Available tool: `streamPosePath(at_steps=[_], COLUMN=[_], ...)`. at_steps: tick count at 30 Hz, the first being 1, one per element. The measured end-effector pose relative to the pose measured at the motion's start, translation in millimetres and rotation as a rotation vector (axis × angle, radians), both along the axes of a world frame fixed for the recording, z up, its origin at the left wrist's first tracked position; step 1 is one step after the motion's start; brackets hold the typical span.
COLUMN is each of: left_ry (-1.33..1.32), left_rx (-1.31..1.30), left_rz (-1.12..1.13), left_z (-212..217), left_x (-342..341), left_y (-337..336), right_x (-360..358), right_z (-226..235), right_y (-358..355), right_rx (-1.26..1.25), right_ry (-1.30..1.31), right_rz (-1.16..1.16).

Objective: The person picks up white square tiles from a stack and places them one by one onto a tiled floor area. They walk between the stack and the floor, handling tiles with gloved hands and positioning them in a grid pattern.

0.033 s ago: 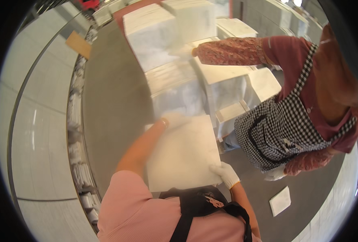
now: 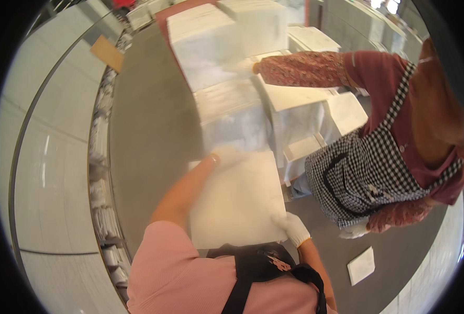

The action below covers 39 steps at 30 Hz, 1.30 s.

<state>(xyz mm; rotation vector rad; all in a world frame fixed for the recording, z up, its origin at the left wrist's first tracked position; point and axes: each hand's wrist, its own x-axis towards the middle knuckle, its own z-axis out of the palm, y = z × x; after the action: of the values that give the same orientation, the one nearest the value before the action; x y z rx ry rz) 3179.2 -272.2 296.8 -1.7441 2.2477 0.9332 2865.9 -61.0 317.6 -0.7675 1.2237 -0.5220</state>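
Observation:
A square white slab, like a tile or panel, lies flat in front of my body, close to my black apron. My left hand, in a white glove, is at its far edge; the fingers are blurred, so their grip is hidden. At the near right edge my gloved right hand is closed on the slab, its fingertips over the top face. Whether anything supports the slab from below cannot be seen.
Stacks of white slabs stand ahead on a red base. At the right, a co-worker in a checked apron reaches a gloved hand across the stacks. A small white piece lies on the floor. Large pale panels line the left.
The view has shifted slightly, so the stacks and the co-worker sit a little lower and farther right. My hands stay in nearly the same place on the slab.

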Motion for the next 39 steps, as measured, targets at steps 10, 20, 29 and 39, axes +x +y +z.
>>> streamPosePath(at_steps=[10,20,29,39], left_ry=[0.084,-0.037,-0.034,-0.029], left_rx=[0.053,-0.139,-0.189,-0.202], left_rz=[0.44,0.535,0.574,0.535], left_z=[57,66,77,89], left_x=[15,33,70,79], left_y=[99,132,134,118], right_x=[-15,-8,-18,-163], right_z=[-11,19,17,-149], right_y=[-3,-14,-8,117], right_rx=[0.033,0.072,-0.019,-0.243], right_ry=[-0.052,-0.028,0.04,0.635], right_rz=[0.235,0.332,0.167,0.267])
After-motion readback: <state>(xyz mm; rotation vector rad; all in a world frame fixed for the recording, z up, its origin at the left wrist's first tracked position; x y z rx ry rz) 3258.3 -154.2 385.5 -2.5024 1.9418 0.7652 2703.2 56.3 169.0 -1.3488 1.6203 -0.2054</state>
